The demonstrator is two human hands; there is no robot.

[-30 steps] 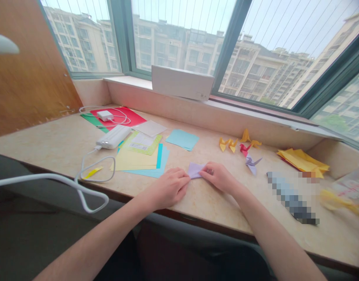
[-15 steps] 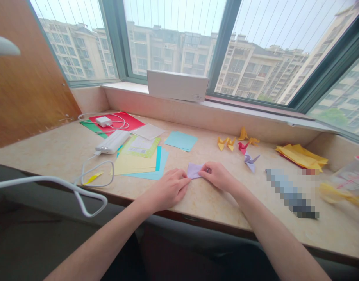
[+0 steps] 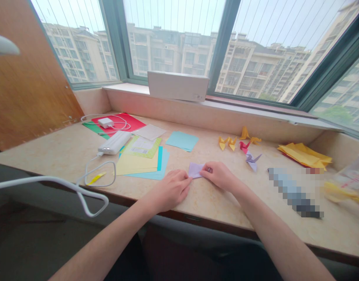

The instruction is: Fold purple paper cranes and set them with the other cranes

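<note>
A small piece of folded purple paper [image 3: 194,170] lies on the stone desktop in front of me. My left hand [image 3: 174,189] is closed, its fingertips pressing the paper's lower left corner against the surface. From the other side my right hand [image 3: 218,175] pinches the right end of the paper and hides part of it. Beyond my right hand stand folded paper cranes: a purple crane [image 3: 252,161], a red crane [image 3: 244,147] and several yellow ones [image 3: 232,143]. A stack of light blue paper squares [image 3: 182,141] lies behind the purple paper.
Left of my hands are cream paper sheets [image 3: 138,164], a green-edged packet [image 3: 154,147], a white power bank [image 3: 115,142] and a charger [image 3: 106,123] on red paper [image 3: 135,124]. A white cable [image 3: 50,178] hangs over the front edge. Yellow paper [image 3: 305,154] lies at right.
The whole view has shifted slightly. Both hands stay at the purple paper in nearly the same pose, and the paper looks unchanged.
</note>
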